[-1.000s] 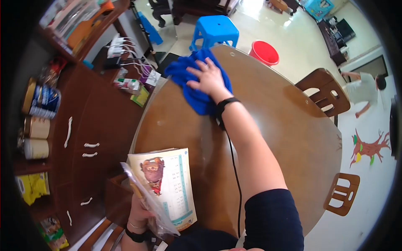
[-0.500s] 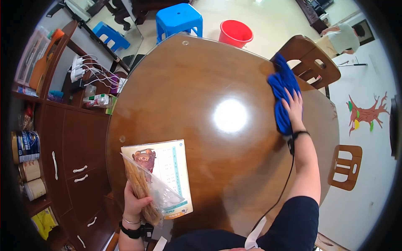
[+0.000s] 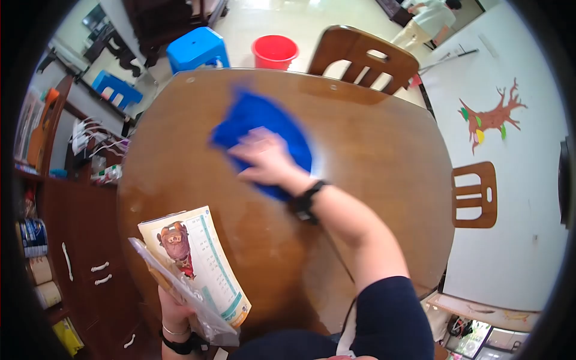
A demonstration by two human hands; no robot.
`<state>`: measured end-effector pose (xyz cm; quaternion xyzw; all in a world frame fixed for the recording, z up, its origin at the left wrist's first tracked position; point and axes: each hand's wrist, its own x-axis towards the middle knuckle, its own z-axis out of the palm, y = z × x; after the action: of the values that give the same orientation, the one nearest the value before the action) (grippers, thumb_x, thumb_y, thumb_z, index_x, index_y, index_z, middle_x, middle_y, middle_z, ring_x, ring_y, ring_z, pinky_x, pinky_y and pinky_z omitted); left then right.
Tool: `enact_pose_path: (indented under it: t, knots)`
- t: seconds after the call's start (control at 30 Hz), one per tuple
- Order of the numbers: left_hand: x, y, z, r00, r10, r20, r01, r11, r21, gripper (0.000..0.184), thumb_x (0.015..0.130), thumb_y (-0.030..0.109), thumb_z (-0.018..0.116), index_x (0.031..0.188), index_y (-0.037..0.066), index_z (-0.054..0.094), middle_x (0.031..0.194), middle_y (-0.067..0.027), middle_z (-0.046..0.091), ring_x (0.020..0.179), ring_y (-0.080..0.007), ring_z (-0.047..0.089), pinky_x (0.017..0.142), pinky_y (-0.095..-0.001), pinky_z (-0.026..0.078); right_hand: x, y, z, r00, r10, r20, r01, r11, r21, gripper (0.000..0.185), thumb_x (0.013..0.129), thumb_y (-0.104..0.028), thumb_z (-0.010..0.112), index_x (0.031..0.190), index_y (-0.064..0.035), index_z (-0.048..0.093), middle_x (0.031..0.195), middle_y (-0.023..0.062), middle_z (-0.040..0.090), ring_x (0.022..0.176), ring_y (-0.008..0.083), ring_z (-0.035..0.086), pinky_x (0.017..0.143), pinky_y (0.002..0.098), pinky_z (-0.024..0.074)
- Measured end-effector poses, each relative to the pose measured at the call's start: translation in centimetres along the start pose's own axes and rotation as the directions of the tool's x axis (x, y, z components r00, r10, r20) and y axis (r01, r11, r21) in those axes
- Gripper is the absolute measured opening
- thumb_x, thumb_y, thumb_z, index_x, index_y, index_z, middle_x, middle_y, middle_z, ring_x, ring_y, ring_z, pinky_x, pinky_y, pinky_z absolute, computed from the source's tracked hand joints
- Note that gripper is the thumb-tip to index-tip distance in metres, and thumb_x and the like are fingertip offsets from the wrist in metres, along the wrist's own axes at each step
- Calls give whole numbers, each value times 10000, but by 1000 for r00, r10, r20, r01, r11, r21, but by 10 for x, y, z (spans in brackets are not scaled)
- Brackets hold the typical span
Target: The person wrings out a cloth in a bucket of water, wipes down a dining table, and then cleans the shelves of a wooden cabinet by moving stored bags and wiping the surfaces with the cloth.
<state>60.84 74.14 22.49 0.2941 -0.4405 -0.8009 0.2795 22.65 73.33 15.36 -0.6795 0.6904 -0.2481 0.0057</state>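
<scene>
My right hand (image 3: 263, 157) lies on a blue cloth (image 3: 282, 129), its fingers spread and smeared by motion. The cloth is laid out across the glossy brown table (image 3: 372, 162), left of its middle. At the table's near left edge, my left hand (image 3: 175, 307) is closed around a clear plastic bag (image 3: 201, 309) with long brownish sticks inside, now mostly hidden. Right behind the bag is a booklet (image 3: 219, 267) with a reddish-brown figure and a printed list on its page. Whether my left hand grips the booklet too, I cannot tell.
Beyond the far edge stand a blue stool (image 3: 197, 48), a red bucket (image 3: 275, 53) and a wooden chair (image 3: 366, 60). Another chair (image 3: 475, 195) is on the right. Dark cabinets (image 3: 84, 240) line the left side. A person (image 3: 429, 23) is in the far right background.
My right hand has swept the blue cloth leftward from the table's right side, and the cloth is more spread out. The booklet and bag appear turned and closer together. The whole view has shifted.
</scene>
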Motion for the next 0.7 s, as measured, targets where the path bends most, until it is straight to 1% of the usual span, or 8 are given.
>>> enact_pose_path:
  t: [0.1, 0.13, 0.17, 0.23, 0.37, 0.43, 0.53, 0.7]
  knots:
    - [1, -7, 39, 985, -133, -111, 134, 991, -5, 696, 747, 225, 751, 1284, -19, 381, 1133, -108, 552, 970, -205, 586, 842, -334, 497, 4, -48, 55, 890, -456, 17, 448, 879, 160, 408, 758, -388, 605, 1149, -273, 604, 1256, 55, 527, 1232, 332, 402, 992, 537, 321]
    - [-13, -37, 9, 968, -153, -199, 135, 986, -102, 586, 818, 209, 664, 1285, -8, 384, 1136, -116, 544, 955, -200, 584, 821, -331, 503, -1, -47, 69, 849, -528, -10, 524, 840, 143, 384, 792, -368, 562, 1166, -289, 599, 1263, 49, 523, 1276, 328, 356, 1020, 524, 302]
    - [-19, -43, 15, 974, -114, -195, 120, 993, 19, 563, 819, 185, 654, 1273, -15, 388, 1117, -116, 539, 933, -200, 576, 801, -329, 499, 1, -40, 60, 853, -521, -2, 506, 827, 247, 410, 758, -346, 608, 1164, -292, 610, 1263, 54, 525, 1307, 321, 320, 1028, 510, 295]
    - [-23, -46, 48, 995, 23, -97, 9, 948, 318, 516, 821, 137, 634, 1248, -29, 397, 1079, -117, 529, 888, -200, 560, 761, -325, 492, -1, -8, 35, 903, -424, 73, 390, 878, 278, 408, 723, -323, 647, 1129, -281, 636, 1255, 48, 534, 1304, 318, 326, 1027, 497, 298]
    - [-26, -63, 96, 976, 165, 141, -216, 676, 704, 427, 825, 42, 594, 1199, -57, 413, 1003, -118, 510, 798, -199, 528, 680, -317, 477, -18, 99, -11, 985, -111, -132, 112, 994, 4, 401, 674, -390, 679, 1064, -298, 658, 1169, 21, 583, 1204, 312, 433, 957, 458, 387]
    - [-21, -73, 118, 936, 198, 291, -352, 499, 792, 385, 827, -6, 574, 1175, -71, 422, 965, -119, 500, 753, -199, 512, 640, -313, 469, -37, 162, -44, 981, 47, -188, -68, 992, -107, 402, 686, -427, 667, 1068, -301, 653, 1153, 24, 591, 1211, 309, 432, 985, 440, 378]
    - [-9, -89, 150, 854, 222, 470, -520, 331, 788, 327, 830, -78, 544, 1138, -93, 434, 909, -120, 485, 686, -198, 488, 580, -307, 458, -85, 253, -109, 925, 350, -145, -377, 888, -261, 488, 749, -517, 588, 1204, -341, 577, 1288, 34, 532, 1251, 311, 402, 1021, 423, 362]
    - [-1, -117, 169, 980, 55, 193, -184, 630, 754, 454, 822, 64, 607, 1217, -42, 410, 1028, -118, 517, 823, -198, 543, 692, -321, 489, -215, 380, -185, 731, 596, -332, -682, 628, -375, 551, 769, -606, 526, 1253, -344, 540, 1345, 43, 487, 1278, 323, 374, 1039, 426, 342]
